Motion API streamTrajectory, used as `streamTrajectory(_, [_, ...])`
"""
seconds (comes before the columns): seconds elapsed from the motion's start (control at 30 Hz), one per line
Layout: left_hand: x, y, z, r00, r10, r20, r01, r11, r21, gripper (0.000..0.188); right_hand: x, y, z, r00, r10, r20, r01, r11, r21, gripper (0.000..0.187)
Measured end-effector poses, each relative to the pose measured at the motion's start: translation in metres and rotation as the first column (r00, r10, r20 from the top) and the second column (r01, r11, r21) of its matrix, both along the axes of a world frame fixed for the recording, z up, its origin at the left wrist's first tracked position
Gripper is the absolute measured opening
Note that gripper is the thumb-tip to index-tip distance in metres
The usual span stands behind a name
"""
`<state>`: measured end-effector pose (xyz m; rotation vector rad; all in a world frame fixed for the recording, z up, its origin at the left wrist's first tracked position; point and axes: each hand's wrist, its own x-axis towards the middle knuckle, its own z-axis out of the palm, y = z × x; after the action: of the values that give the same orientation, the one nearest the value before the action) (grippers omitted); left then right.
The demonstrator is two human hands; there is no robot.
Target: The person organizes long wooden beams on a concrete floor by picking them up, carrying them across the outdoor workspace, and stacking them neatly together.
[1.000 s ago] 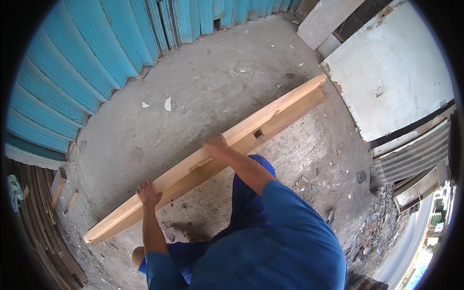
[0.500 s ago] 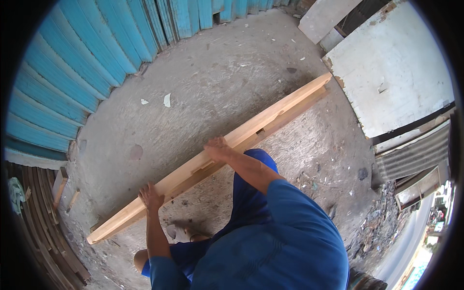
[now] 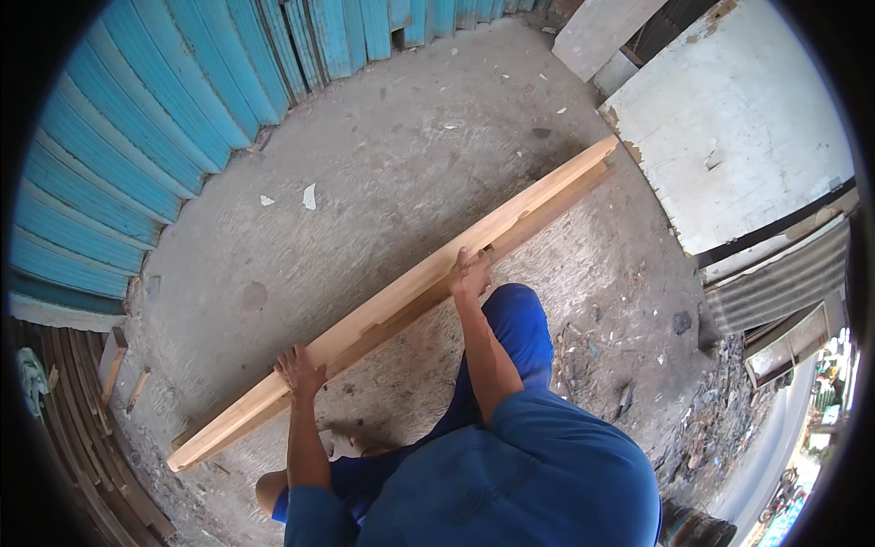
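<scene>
A long, pale wooden beam [image 3: 392, 304] lies slantwise in front of me, from lower left to upper right, with notches and a small dark slot along its near side. My left hand [image 3: 300, 372] rests across its lower left part, fingers spread and thumb held apart. Farther along, just beside the dark slot, my right hand [image 3: 469, 273] touches the beam's near edge with its fingers apart. Neither hand is wrapped round the wood. My bent knee [image 3: 519, 319] in blue cloth is close below the right hand.
Blue corrugated metal [image 3: 137, 137] walls the far left. Stacked dark wood strips [image 3: 82, 428] lie at lower left. A large whitish panel [image 3: 738, 128] stands at upper right, near the beam's far end. Rubble [image 3: 693, 428] covers ground on the right; pale scraps [image 3: 310, 196] dot the concrete.
My right hand has slid along the beam toward its upper right end, from the middle to beside the slot, and its fingers have loosened. The left hand stays on the beam, fingers more spread.
</scene>
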<state>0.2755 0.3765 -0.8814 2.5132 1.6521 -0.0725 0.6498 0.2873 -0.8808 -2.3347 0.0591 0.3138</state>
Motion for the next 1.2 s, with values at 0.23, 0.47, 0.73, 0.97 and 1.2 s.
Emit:
streamTrajectory(0.23, [0.037, -0.033, 0.01, 0.898, 0.071, 0.435, 0.099, 0.929, -0.357, 0.052, -0.011, -0.017, -0.138, 0.833, 0.127, -0.538, -0.03, 0.982, 0.185, 0.036])
streamTrajectory(0.47, [-0.044, -0.078, -0.113, -0.241, 0.969, 0.049, -0.037, 0.041, -0.998, 0.061, -0.033, 0.0, -0.128, 0.55, 0.707, -0.445, -0.752, 0.189, -0.631, 0.023])
streamTrajectory(0.73, [-0.051, -0.052, -0.162, -0.489, 0.86, 0.145, 0.12, 0.232, -0.965, 0.036, -0.034, -0.003, -0.103, 0.507, 0.697, -0.507, -0.733, 0.039, -0.679, 0.021])
streamTrajectory(0.97, [-0.033, -0.048, -0.164, -0.534, 0.826, 0.183, 0.047, 0.245, -0.969, 0.037, -0.026, -0.009, -0.154, 0.772, 0.534, -0.345, -0.635, 0.625, -0.454, 0.023])
streamTrajectory(1.2, [-0.014, -0.024, -0.145, -0.558, 0.822, 0.113, -0.105, 0.065, -0.992, 0.034, -0.013, 0.01, -0.175, 0.886, 0.254, -0.387, -0.321, 0.94, -0.118, 0.046])
